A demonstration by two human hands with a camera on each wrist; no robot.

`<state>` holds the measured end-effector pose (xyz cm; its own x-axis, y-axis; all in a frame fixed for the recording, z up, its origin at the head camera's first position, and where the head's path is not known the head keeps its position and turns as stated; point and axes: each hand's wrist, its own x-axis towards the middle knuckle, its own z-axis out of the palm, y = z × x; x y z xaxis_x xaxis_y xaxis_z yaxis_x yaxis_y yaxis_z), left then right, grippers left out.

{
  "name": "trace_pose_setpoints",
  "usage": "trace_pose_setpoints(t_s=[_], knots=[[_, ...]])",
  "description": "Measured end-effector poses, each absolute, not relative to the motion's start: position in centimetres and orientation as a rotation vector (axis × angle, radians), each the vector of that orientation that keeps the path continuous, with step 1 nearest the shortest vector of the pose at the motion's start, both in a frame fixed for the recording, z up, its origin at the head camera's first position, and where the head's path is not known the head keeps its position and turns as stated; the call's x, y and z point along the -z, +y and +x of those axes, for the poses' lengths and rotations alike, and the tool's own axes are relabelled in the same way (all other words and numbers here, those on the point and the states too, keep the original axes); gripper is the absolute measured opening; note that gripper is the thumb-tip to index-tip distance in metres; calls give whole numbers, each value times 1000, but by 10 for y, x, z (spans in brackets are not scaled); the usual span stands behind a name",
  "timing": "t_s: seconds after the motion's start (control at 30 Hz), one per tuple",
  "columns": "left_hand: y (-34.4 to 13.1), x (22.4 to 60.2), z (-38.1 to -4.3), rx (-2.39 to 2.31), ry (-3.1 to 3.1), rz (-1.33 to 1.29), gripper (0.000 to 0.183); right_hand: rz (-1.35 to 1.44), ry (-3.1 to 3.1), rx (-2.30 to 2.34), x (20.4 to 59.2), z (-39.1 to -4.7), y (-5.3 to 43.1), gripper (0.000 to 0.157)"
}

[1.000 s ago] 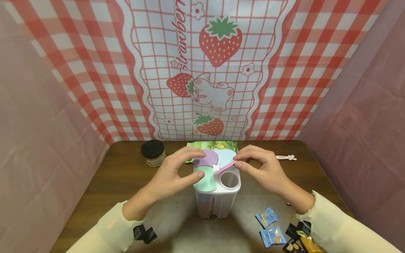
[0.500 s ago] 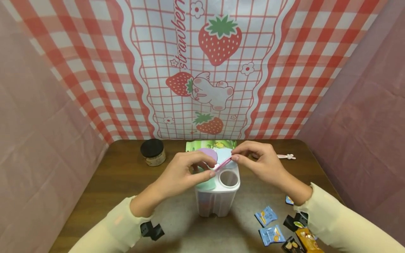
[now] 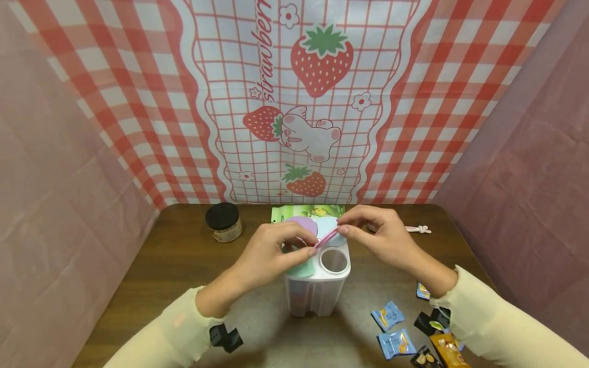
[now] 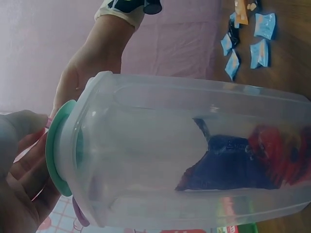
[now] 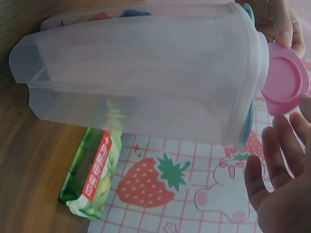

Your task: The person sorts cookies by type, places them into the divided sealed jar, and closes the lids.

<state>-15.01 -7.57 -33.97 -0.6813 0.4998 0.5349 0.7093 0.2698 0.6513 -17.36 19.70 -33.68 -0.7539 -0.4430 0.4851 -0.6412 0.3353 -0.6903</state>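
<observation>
A clear storage container (image 3: 317, 299) with a white top stands upright on the table. Tilted up over its round uncovered opening (image 3: 334, 261) is a pink lid (image 3: 326, 238), whose underside faces the right wrist view (image 5: 282, 77). My left hand (image 3: 267, 255) pinches the lid's near-left edge between thumb and fingers. At the opposite edge, my right hand (image 3: 388, 240) holds it by the fingertips. Purple (image 3: 303, 224), light-blue (image 3: 327, 227) and green lids (image 3: 301, 268) cover the other openings; my left hand partly hides the green one. A dark blue packet (image 4: 221, 165) and red wrapped pieces (image 4: 277, 150) lie inside.
Behind the container lies a green packet (image 3: 306, 210). A black-lidded jar (image 3: 223, 222) stands back left, and a white-handled utensil (image 3: 417, 229) lies back right. Several blue snack packets (image 3: 395, 343) and an orange packet (image 3: 450, 350) are at front right.
My left hand has moved right from above the green lid and taken hold of the pink lid's edge. The pink lid is tilted more steeply; my right hand has shifted slightly left.
</observation>
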Motion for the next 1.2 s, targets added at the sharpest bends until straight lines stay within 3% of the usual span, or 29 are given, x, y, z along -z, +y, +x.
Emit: trace_pose_setpoints(t_s=[0.43,0.7,1.2], knots=[[-72,337,-149,1380,-2306,-1115,10,730,-2572,-1243,355,-164,275,25],[-74,338,-148,1411,-2309,-1080,11,565,-2726,-1212,387,-159,326,24],[-72,340,-148,1439,-2318,-1041,11,441,-3015,-1000,453,-174,397,38]])
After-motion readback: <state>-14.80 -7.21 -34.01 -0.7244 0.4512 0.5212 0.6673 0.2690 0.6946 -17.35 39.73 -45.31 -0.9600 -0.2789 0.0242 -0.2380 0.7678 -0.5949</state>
